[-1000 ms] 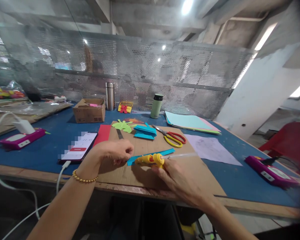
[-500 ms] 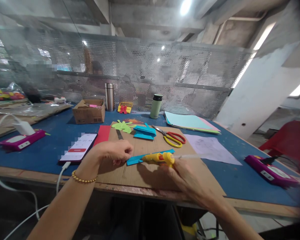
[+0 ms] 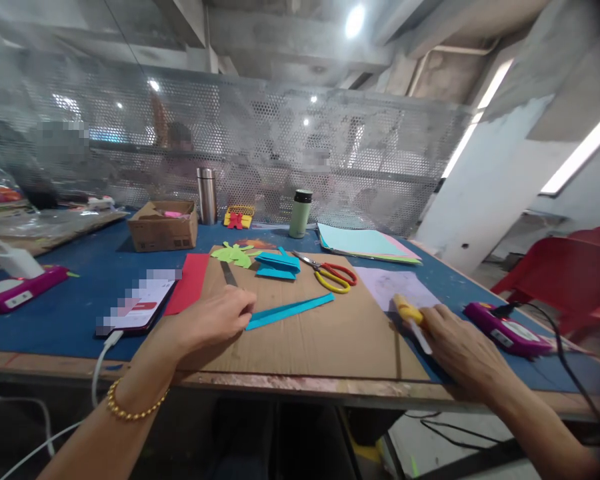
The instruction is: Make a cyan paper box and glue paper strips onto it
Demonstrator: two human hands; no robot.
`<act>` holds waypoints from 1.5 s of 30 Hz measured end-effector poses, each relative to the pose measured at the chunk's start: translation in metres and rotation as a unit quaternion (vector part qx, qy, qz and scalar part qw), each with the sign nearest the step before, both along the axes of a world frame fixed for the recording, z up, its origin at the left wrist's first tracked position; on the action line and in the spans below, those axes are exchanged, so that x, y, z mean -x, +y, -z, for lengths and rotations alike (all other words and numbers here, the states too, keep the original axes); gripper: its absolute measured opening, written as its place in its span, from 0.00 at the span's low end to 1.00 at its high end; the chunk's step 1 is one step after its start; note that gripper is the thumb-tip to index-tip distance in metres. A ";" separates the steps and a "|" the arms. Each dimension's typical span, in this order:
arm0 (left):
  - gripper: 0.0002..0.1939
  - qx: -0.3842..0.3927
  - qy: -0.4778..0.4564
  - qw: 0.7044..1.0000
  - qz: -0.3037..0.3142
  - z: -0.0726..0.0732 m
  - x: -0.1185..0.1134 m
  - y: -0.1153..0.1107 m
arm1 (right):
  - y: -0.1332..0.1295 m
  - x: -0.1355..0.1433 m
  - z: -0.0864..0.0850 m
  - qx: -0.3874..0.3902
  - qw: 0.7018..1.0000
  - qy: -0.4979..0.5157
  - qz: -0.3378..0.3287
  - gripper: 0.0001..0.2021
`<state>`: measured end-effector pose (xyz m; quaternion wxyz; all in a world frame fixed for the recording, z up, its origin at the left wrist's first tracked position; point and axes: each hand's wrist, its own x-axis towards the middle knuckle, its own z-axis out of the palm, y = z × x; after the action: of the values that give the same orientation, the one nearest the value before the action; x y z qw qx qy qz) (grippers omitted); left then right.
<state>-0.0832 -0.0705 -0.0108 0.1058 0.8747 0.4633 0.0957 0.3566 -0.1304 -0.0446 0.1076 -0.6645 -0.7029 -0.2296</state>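
A long blue paper strip (image 3: 291, 312) lies on the brown cardboard (image 3: 300, 350). At its left end, my left hand (image 3: 220, 315) rests with curled fingers, pinching or pressing that end. My right hand (image 3: 445, 337) is over the right edge of the cardboard, wrapped round a yellow glue gun (image 3: 408, 309) with a clear glue stick. Behind the strip sit folded blue paper pieces (image 3: 278, 265), and beside them scissors (image 3: 333, 275) with red and yellow handles. Green paper cutouts (image 3: 234, 254) and a dark flat strip (image 3: 227, 273) are at the back left of the cardboard.
Red paper (image 3: 187, 283) and a charging phone (image 3: 145, 303) lie left. Purple power strips (image 3: 23, 290) (image 3: 505, 328) flank the table. Behind are a cardboard box (image 3: 163, 227), a steel flask (image 3: 207, 197), a green bottle (image 3: 300, 215), coloured sheets (image 3: 365, 242); lilac paper (image 3: 393, 283) lies right.
My right hand has moved right with the glue gun, away from the blue strip. My left hand stays at the strip's left end. The whole view has shifted slightly.
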 end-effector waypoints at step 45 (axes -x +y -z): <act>0.12 -0.232 -0.070 0.970 0.016 0.037 -0.050 -0.036 | 0.042 0.143 -0.021 0.039 0.965 0.053 -0.252 0.11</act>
<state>-0.0329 -0.1068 -0.0474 -0.0659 0.8740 0.4055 0.2597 0.2134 -0.0880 -0.0233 0.1728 -0.4806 -0.8495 -0.1322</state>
